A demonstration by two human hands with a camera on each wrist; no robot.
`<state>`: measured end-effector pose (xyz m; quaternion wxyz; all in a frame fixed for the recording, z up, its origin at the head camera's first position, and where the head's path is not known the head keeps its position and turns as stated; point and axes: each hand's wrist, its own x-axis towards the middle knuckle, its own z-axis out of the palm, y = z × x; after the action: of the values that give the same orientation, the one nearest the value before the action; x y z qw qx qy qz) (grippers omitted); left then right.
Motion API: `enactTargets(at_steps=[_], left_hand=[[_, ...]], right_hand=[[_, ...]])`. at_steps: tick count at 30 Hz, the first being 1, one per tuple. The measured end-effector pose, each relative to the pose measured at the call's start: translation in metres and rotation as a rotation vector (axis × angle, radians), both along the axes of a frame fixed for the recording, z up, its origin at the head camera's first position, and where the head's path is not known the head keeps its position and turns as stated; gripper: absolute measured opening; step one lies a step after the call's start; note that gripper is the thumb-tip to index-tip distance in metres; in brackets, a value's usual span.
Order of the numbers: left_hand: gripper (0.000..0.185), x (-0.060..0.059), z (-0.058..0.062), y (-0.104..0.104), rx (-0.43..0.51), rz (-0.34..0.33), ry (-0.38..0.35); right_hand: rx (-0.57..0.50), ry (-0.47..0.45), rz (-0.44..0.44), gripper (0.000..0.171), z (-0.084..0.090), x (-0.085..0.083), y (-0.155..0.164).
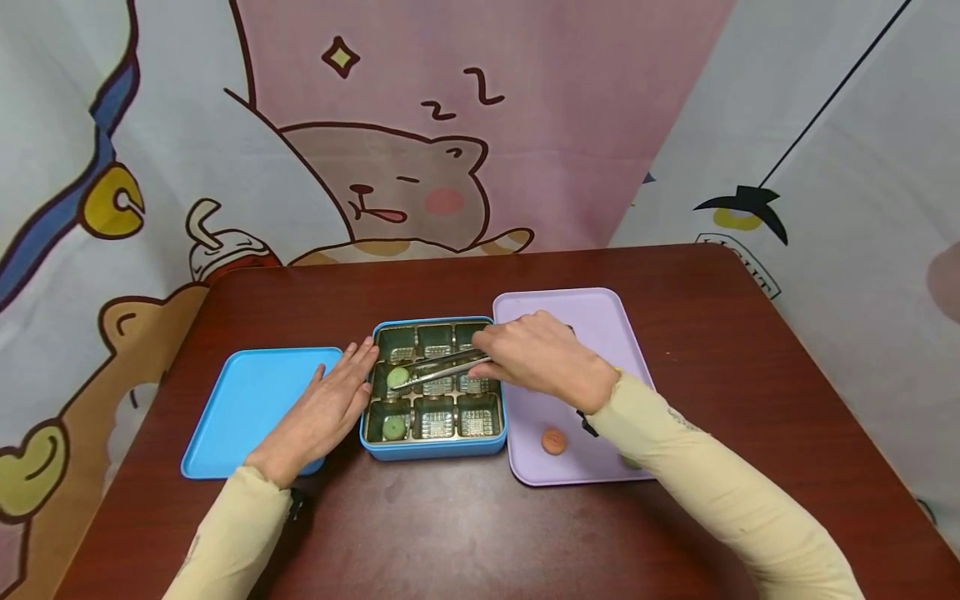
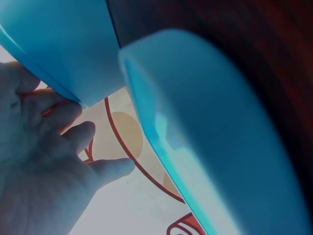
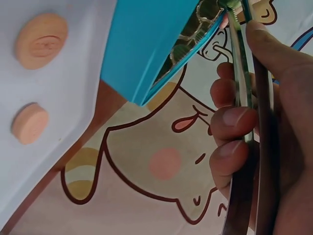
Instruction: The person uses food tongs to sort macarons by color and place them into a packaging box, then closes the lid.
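My right hand pinches the tongs, their tips closed on a green cake over the middle-left cell of the blue box. My left hand lies flat, fingers straight against the box's left wall, on the lid. Another green cake sits in the front-left cell; an orange cake lies on the purple tray to the right.

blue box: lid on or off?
Off. The blue box stands open, its compartment insert showing, with two green pieces inside. The lid lies flat on the table left of it, under the left hand.
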<state>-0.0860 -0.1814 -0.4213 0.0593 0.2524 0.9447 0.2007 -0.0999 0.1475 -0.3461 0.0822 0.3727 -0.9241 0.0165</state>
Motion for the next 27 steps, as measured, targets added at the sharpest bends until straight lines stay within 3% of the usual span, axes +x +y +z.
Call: enactTargets(at_steps=[12, 27], left_hand=[[0.058, 0.000, 0.000, 0.001, -0.025, 0.003, 0.009], [0.059, 0.002, -0.002, 0.003, -0.022, -0.003, 0.017]], right_hand=[[0.063, 0.074, 0.028, 0.038, 0.007, -0.004, -0.018], [0.181, 0.076, 0.034, 0.037, 0.025, -0.006, -0.036]])
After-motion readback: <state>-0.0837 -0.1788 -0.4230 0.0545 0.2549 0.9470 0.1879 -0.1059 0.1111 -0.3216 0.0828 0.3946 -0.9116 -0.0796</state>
